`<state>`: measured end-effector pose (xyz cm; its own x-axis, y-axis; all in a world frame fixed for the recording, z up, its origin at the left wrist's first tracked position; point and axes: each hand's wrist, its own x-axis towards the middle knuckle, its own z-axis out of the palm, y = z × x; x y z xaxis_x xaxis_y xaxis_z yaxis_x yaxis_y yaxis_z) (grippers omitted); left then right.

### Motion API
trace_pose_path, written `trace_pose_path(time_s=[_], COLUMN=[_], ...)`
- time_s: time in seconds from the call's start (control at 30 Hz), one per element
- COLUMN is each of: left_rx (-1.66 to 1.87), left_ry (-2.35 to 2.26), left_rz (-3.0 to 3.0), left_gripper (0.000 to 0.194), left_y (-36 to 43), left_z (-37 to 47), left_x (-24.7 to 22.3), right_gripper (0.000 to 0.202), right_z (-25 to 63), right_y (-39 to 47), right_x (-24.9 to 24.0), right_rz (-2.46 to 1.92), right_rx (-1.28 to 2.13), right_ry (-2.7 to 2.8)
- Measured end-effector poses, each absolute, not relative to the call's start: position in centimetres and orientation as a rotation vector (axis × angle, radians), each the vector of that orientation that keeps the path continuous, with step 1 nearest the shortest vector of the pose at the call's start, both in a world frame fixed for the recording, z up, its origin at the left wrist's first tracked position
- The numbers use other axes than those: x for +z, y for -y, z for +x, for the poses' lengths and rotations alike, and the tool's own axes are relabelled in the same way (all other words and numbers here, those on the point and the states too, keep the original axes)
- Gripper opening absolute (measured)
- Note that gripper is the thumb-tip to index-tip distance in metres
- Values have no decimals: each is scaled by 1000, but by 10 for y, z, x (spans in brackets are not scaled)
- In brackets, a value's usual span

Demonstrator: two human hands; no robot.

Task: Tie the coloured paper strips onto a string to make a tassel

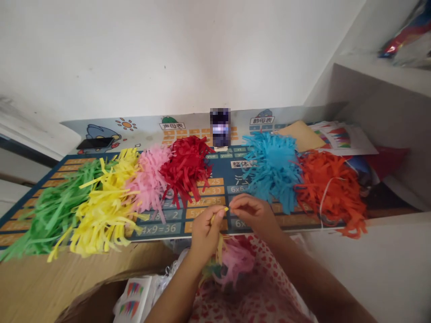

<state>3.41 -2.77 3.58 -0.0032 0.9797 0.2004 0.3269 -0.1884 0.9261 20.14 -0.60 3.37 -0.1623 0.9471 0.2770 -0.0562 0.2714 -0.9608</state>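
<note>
My left hand pinches a yellow paper strip whose tip shows between thumb and finger. Close on its right, my right hand has its fingertips pressed together; what they hold, if anything, is too small to make out. Below my left hand, a bunch of pink, yellow and green fringe hangs over my lap. Across the table lie tassels: green, yellow, pink and red on the left, blue and orange on the right.
A phone lies at the table's back left. A device with a blurred screen stands against the wall. Printed packets and a tan paper piece lie at the back right. Below left is a box with bags.
</note>
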Motion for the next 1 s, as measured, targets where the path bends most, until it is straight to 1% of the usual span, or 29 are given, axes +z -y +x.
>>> trace_pose_path(time_s=[0.13,0.27,0.37,0.5,0.67,0.77,0.83,0.9,1.0], left_rx=[1165,1150,1131,1092,1025,908,794,737,743], left_ry=[-1383,-1428,-1446,-1439,-1354,-1314,-1293,-1279,-1314], left_rz=[1681,1726,1745,1834,2197,2406,2493,2511,2410], left_gripper=[27,25,24,23,20,21,22,21,18], left_y=[31,32,32,32,28,26,26,27,28], left_z=[38,37,37,35,29,25,23,22,20], left_x=[35,31,30,32,36,41,45,48,50], right_gripper=[6,17,20,18,12,7,7,9,8], right_z=[196,198,200,204,207,208,210,212,213], right_y=[12,15,17,18,21,22,23,23,24], right_x=[13,7,4,2,9,16,18,20,22], right_rz=[-949,-976,-1017,-1096,-1139,-1138,-1112,-1094,-1102], right_rx=[1143,1207,1167,1044,889,774,695,653,662], right_ry=[1325,1228,1224,1345,1490,1615,1705,1769,1795])
